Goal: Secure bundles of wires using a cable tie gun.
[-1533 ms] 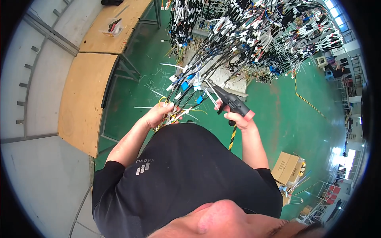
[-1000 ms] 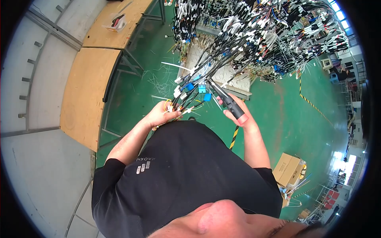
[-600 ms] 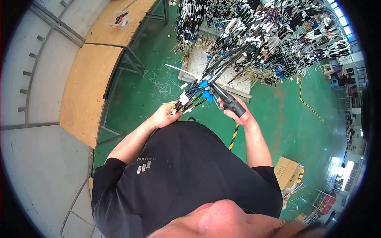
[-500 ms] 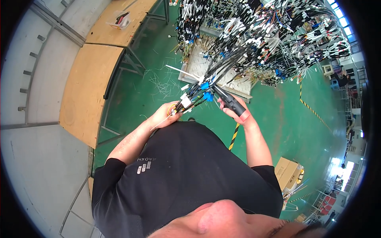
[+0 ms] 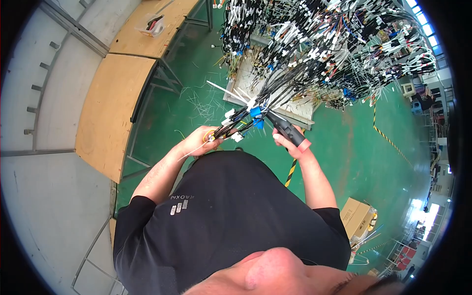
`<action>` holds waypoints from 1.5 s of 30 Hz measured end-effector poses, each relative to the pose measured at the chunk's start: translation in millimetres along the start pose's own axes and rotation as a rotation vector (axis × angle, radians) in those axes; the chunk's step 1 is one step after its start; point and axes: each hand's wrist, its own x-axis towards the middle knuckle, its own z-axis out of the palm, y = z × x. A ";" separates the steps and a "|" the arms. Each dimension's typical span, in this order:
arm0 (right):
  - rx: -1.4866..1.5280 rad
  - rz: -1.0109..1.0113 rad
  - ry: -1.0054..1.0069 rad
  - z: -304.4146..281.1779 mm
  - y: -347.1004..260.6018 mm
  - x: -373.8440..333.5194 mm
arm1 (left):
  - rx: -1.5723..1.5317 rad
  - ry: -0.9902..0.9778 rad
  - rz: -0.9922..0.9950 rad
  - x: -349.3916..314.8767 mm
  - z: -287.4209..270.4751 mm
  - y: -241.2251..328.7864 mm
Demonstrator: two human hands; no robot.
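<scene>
In front of my belly, my left hand is closed around the near end of a wire harness, a bundle of black wires with white connectors and some yellow wire. Blue connectors sit farther along it. My right hand grips a black cable tie gun with a red end. The gun's nose touches or lies close against the bundle beside the blue connectors; the exact contact is hidden. White cable ties stick out of the bundle there. From this spot the wires run on toward the hanging mass ahead.
A large mass of hanging harnesses fills the far side, above a pale tray. Wooden tables stand at the left, one with a plastic box. Tie offcuts litter the green floor. At the right is a cardboard box.
The harness has turned slightly in my left hand, so its white connectors sit differently. My right fingers have drawn in around the gun, which has shifted a little.
</scene>
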 end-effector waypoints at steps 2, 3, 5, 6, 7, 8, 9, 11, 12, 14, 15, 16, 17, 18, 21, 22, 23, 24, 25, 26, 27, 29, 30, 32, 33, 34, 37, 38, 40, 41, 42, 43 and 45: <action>-0.335 -0.199 0.107 1.5 -5.0 -2.1 | -0.061 0.011 -0.024 -1.2 -3.1 -1.0; -0.433 -0.160 0.091 3.5 -13.0 -4.3 | -0.071 0.007 -0.049 -0.8 -6.1 0.6; -0.388 -0.172 0.103 5.0 -17.2 -6.8 | -0.278 0.058 -0.086 -1.4 -6.8 5.9; -0.345 -0.182 0.112 6.0 -17.2 -7.6 | -0.352 0.125 -0.082 -1.9 -5.5 -4.2; -0.306 -0.226 0.051 3.5 -15.4 -6.4 | -0.402 0.118 -0.067 -2.4 -9.9 -6.5; -0.330 -0.284 0.068 4.6 -16.5 -8.3 | -0.453 0.112 -0.051 -0.9 -12.6 -3.8; -0.353 -0.341 0.085 5.8 -17.4 -10.7 | -0.498 0.114 -0.016 0.9 -13.4 -2.9; -0.451 -0.346 0.150 6.4 -9.3 -9.9 | -0.581 0.189 -0.064 3.6 -10.5 -1.5; -0.551 -0.386 0.217 8.7 -6.9 -8.3 | -0.593 0.239 -0.095 4.6 -8.9 -0.1; -0.862 -0.545 0.412 11.7 -23.8 -16.5 | -0.599 0.238 -0.116 5.0 -8.0 5.2; -1.012 -0.598 0.480 11.4 -34.1 -17.5 | -0.612 0.240 -0.133 4.4 -7.3 7.3; -1.098 -0.601 0.486 7.2 -34.1 -17.7 | -0.609 0.239 -0.135 3.8 -6.7 7.9; -1.098 -0.597 0.491 4.1 -32.3 -18.1 | -0.597 0.248 -0.151 4.7 -6.8 9.0; -0.885 -0.561 0.404 1.9 -28.7 -18.2 | -0.586 0.257 -0.166 5.5 -6.9 9.9; -0.325 -0.415 0.124 -3.2 -24.1 -23.5 | -0.558 0.229 -0.162 7.1 -7.9 7.4; -0.182 -0.369 0.076 -2.7 -28.3 -26.9 | -0.557 0.230 -0.161 7.4 -7.4 7.3; -0.016 -0.354 0.087 2.4 -24.4 -29.1 | -0.536 0.241 -0.168 7.9 -6.2 9.5; 0.150 -0.337 0.098 7.3 -22.0 -30.8 | -0.516 0.252 -0.175 8.5 -5.0 11.3; 0.208 -0.338 0.109 7.9 -23.6 -32.9 | -0.518 0.250 -0.173 9.1 -3.7 12.3; -0.065 -0.392 0.171 3.4 -25.0 -31.6 | -0.519 0.266 -0.165 9.0 -1.2 12.7; -0.339 -0.442 0.231 -2.2 -27.6 -28.4 | -0.520 0.281 -0.157 8.8 0.6 13.0; -1.240 -0.611 0.576 -5.4 -45.4 -28.6 | -0.492 0.284 -0.167 9.0 -0.5 13.4; -1.298 -0.582 0.541 -14.6 -35.5 -28.1 | -0.491 0.270 -0.161 9.0 -1.9 14.7; -1.109 -0.523 0.580 -13.2 -23.1 -31.5 | -0.480 0.264 -0.164 6.7 -2.5 13.4; -1.089 -0.542 0.605 -13.3 -20.0 -33.2 | -0.466 0.261 -0.168 6.5 -2.4 12.8; -1.092 -0.542 0.604 -14.3 -19.7 -33.8 | -0.453 0.261 -0.154 7.5 -1.8 12.3; -1.013 -0.594 0.574 -12.1 -23.5 -35.9 | -0.335 0.296 -0.182 7.1 2.6 14.2; -0.916 -0.578 0.549 -8.9 -22.8 -35.8 | -0.383 0.305 -0.171 7.4 5.6 13.1; -0.817 -0.571 0.524 -3.3 -21.9 -36.3 | -0.369 0.288 -0.171 9.3 4.8 7.9; -0.821 -0.556 0.491 -2.2 -23.4 -37.0 | -0.353 0.277 -0.172 8.8 4.9 7.1; -0.824 -0.541 0.457 -1.7 -26.6 -38.1 | -0.391 0.274 -0.156 7.3 4.7 7.2; -0.921 -0.572 0.403 -5.1 -30.9 -39.1 | -0.392 0.283 -0.155 6.3 4.0 8.5; -0.806 -0.595 0.212 -8.6 -36.1 -41.7 | -0.426 0.287 -0.169 5.8 0.8 14.3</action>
